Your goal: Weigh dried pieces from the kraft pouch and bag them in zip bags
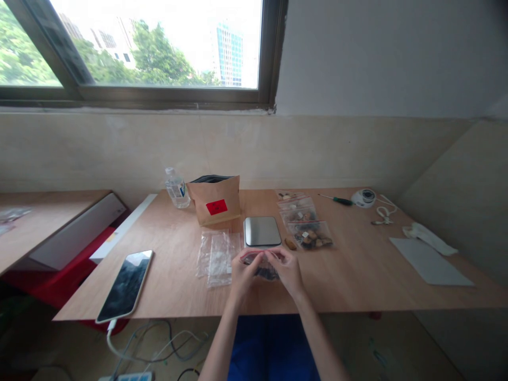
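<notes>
- While the held bag [268,273] serves as the clock's center and 12 o'clock points to the wall [325,153], the wooden table [357,288] spreads out on all sides of it.
- The brown paper pouch [216,194] stands upright at 11 o'clock, its top gaping, a red label on its front.
- What look like 3 filled bags [311,236] lie in an overlapping row between 1 and 2 o'clock, with brown and dark pieces inside.
- Flat clear bags [218,254] lie at 9 o'clock, just beside the left hand; they appear to have nothing in them.
- The scale [262,231] sits at 12 o'clock, its metal plate bare.
- The left hand [243,271] and right hand [289,271] meet at the bag's red-edged rim, each pinching it between thumb and fingers.
- The held bag, dark contents low inside, is at the table's near side. The step in hand seems to be working its mouth; whether the seal is being parted or pressed together, I cannot tell. The next move calls for 2 steady pinches and a level bag, so nothing tips out.
- A loose brown piece [290,244] lies at 2 o'clock, between the scale and the filled bags.
</notes>
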Demonstrator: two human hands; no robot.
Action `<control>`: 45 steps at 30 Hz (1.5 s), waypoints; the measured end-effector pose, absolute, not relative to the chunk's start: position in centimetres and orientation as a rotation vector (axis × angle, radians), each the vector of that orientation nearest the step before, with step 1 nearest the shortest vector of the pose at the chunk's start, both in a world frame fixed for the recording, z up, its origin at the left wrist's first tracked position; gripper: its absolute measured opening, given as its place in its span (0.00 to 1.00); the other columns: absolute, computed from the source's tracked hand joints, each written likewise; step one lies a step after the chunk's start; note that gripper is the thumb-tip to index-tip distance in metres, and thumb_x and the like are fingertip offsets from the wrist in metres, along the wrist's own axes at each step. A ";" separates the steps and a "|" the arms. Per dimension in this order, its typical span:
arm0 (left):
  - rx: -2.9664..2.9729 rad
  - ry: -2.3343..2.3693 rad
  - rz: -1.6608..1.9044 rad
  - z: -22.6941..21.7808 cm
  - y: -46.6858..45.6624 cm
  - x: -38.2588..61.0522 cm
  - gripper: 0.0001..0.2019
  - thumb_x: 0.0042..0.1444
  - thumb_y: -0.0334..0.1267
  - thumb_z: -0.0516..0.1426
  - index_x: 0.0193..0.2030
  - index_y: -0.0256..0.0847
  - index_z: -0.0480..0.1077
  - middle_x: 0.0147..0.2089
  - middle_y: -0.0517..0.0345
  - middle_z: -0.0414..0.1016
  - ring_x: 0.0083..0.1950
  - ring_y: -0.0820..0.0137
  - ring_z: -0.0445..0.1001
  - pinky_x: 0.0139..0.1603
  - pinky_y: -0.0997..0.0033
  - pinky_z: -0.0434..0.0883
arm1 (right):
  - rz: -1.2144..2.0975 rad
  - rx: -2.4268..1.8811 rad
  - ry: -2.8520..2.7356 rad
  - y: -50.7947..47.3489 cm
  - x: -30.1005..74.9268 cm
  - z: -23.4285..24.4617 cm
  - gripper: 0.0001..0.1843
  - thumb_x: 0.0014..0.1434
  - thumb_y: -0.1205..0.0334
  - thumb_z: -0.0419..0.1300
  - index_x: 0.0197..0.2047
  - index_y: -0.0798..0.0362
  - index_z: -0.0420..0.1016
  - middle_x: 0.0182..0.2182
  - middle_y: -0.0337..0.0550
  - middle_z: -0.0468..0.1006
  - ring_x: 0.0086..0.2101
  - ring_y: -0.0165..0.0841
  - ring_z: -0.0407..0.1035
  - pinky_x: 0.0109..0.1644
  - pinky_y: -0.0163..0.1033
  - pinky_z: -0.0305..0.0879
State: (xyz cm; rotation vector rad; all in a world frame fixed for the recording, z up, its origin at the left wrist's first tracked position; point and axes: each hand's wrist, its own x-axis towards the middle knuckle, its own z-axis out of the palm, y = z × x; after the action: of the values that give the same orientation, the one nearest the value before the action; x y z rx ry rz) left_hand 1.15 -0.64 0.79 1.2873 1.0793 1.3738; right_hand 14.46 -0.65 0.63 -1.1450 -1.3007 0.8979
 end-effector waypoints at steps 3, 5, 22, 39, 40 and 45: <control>1.271 1.090 1.380 1.4 -0.7 1.3 0.10 0.50 0.42 0.60 0.32 0.37 0.75 0.31 0.54 0.78 0.33 0.69 0.75 0.35 0.73 0.69 | 0.884 -1.127 -1.288 -1.0 14.7 1.0 0.11 0.54 0.55 0.61 0.29 0.55 0.77 0.27 0.41 0.75 0.30 0.32 0.69 0.36 0.35 0.65; 1.257 1.070 1.354 1.8 -0.7 1.3 0.10 0.50 0.42 0.61 0.30 0.36 0.75 0.30 0.54 0.78 0.33 0.68 0.75 0.35 0.73 0.69 | 0.903 -1.133 -1.283 -1.3 15.2 1.2 0.12 0.54 0.54 0.61 0.27 0.54 0.77 0.25 0.40 0.74 0.29 0.31 0.68 0.34 0.33 0.64; 0.985 0.925 1.219 1.7 -0.4 3.9 0.25 0.50 0.58 0.55 0.18 0.38 0.59 0.17 0.65 0.57 0.19 0.78 0.54 0.22 0.77 0.54 | 1.069 -1.407 -1.104 -2.9 21.1 0.4 0.37 0.52 0.30 0.48 0.27 0.58 0.79 0.14 0.44 0.72 0.22 0.35 0.69 0.27 0.36 0.66; 1.237 0.989 1.042 -0.3 -2.1 2.1 0.30 0.61 0.56 0.41 0.41 0.34 0.75 0.26 0.50 0.78 0.24 0.70 0.72 0.24 0.75 0.63 | 0.885 -1.539 -0.965 2.2 29.5 2.2 0.37 0.48 0.26 0.46 0.22 0.53 0.75 0.17 0.49 0.74 0.20 0.37 0.70 0.25 0.40 0.66; 1.230 1.001 1.032 -0.4 -2.2 1.7 0.29 0.61 0.55 0.42 0.40 0.34 0.75 0.26 0.49 0.78 0.23 0.71 0.72 0.23 0.76 0.62 | 0.876 -1.552 -0.916 2.9 30.6 2.4 0.38 0.48 0.26 0.44 0.22 0.54 0.74 0.17 0.49 0.74 0.20 0.36 0.69 0.24 0.39 0.65; 1.207 1.038 0.995 -1.2 -2.9 0.5 0.29 0.60 0.56 0.43 0.32 0.33 0.75 0.22 0.51 0.75 0.18 0.74 0.68 0.18 0.78 0.56 | 0.614 -1.797 -0.982 5.9 34.4 1.5 0.42 0.49 0.27 0.40 0.31 0.60 0.73 0.24 0.57 0.75 0.29 0.43 0.71 0.32 0.45 0.66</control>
State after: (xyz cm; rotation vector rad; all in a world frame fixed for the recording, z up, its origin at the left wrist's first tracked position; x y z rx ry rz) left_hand 0.53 -2.88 -1.24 1.2070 1.0384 0.9954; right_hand 34.43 5.85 1.55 -1.7975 -0.9815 0.6142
